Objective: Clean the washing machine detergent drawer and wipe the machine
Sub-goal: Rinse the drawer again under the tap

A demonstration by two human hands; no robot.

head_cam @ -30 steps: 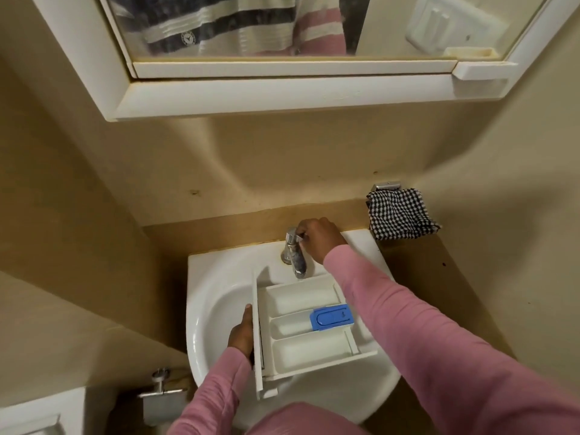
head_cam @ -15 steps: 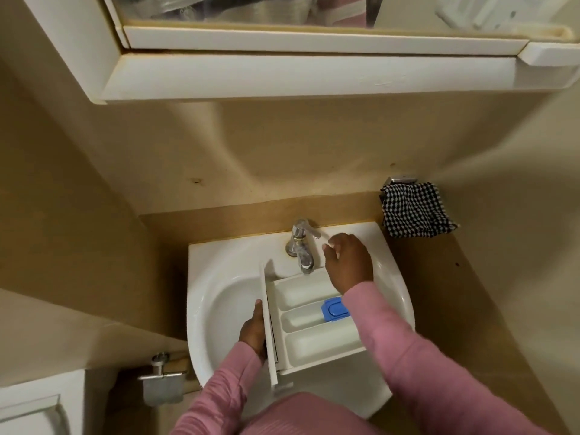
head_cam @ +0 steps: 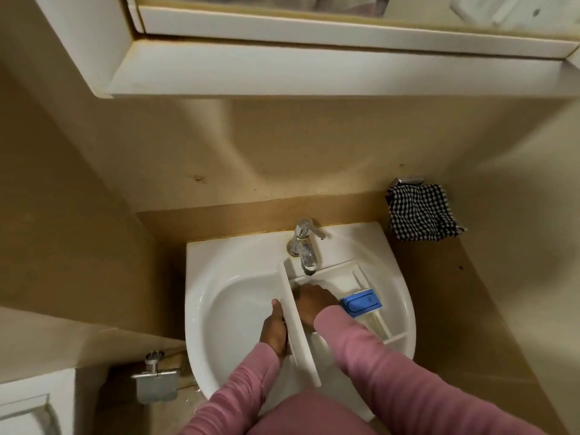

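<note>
Two hands are at work here, set close together with only the front panel of the detergent drawer point(head_cam: 303, 340) between them. The drawer lies in the sink point(head_cam: 219, 255). Its front panel runs from the back edge under the tap point(head_cam: 304, 246) toward the near edge, and its body reaches over to the sink's right edge.

Your left hand point(head_cam: 276, 329) grips the outside of that panel, thumb pointing up along it; the fingers are hidden behind the plastic. Hold it firmly there, since this hand looks to be the only thing stopping the drawer from sliding down the bowl.

Your right hand point(head_cam: 314, 304) is down in the compartment nearest the tap, knuckles up and fingertips out of sight. I cannot tell whether it holds anything or simply rubs the floor of the compartment. I also cannot tell whether water is running. Work your fingertips into the corners and along the dividers, where residue is likely to cake, and tilt the drawer slightly so the rinse water drains into the bowl.

Just right of that hand, the blue cap point(head_cam: 361, 304) sits in the middle compartment. It probably hides grime underneath, so lift it if it comes free.

Well apart on the wall beyond the sink's right back corner hangs a checked cloth point(head_cam: 422, 215), handy for drying.
</note>
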